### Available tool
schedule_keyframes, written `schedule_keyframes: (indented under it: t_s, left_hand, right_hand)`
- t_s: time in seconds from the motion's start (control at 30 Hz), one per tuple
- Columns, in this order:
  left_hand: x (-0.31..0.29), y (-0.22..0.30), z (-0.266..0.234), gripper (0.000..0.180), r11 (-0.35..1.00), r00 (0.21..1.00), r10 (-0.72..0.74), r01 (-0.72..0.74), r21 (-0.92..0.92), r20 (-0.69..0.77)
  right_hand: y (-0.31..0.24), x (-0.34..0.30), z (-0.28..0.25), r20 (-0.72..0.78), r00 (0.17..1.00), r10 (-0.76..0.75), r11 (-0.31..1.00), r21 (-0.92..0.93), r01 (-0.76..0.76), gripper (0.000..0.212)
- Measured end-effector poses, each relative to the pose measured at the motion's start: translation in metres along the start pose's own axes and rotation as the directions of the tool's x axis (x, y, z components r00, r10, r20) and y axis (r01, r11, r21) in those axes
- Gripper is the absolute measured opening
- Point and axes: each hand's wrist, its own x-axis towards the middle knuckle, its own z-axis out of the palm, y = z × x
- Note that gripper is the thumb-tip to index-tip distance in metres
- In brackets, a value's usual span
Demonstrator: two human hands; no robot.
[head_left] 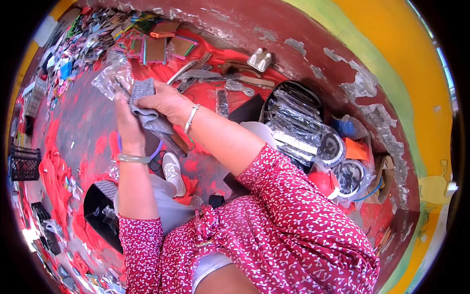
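My left hand (129, 127) is closed around a long, dark, flat piece (166, 141) with a brownish lower end; its exact kind I cannot make out. My right hand (166, 102) grips a folded grey cloth (143, 93), pressed against that piece from the right. Part of the cloth hangs over the piece between both hands. By my left fingertips is a crumpled clear plastic bag (113, 78); whether it is held or lies behind, I cannot tell. A thin purple ring (159, 148) shows beside my left wrist.
A black container of plastic-wrapped items (296, 115) stands on my right, beside bagged round black-and-white items (348, 176). Another black container (93, 210) is at my lower left. Colourful framed boards (155, 50) and scattered goods lie farther off. A black crate (25, 163) stands far left.
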Motion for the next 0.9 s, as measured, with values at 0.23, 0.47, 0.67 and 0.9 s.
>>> schedule_keyframes:
  t_s: [0.23,0.47,0.67,0.9]
  left_hand:
    - [0.01,0.031,-0.005,0.032,0.99,0.999,0.048,-0.047,-0.134,0.004]
    - [0.008,0.025,0.012,0.026,0.982,0.977,0.165,-0.175,-0.066,-0.138]
    - [0.003,0.037,0.013,0.03,0.989,0.989,0.145,-0.144,0.027,-0.018]
    - [-0.002,0.052,0.033,0.03,0.995,0.995,0.067,-0.061,-0.078,0.074]
  right_hand:
    - [0.004,-0.003,0.006,0.126,0.929,-0.348,0.254,-0.941,0.223,0.05]
    - [-0.004,-0.01,0.019,-0.123,0.965,-0.232,0.495,-0.869,0.008,0.044]
    - [0.009,0.003,-0.002,0.104,0.995,0.009,0.855,-0.517,0.046,0.025]
    - [-0.004,-0.013,0.0,0.156,0.988,0.021,0.866,-0.496,0.059,0.028]
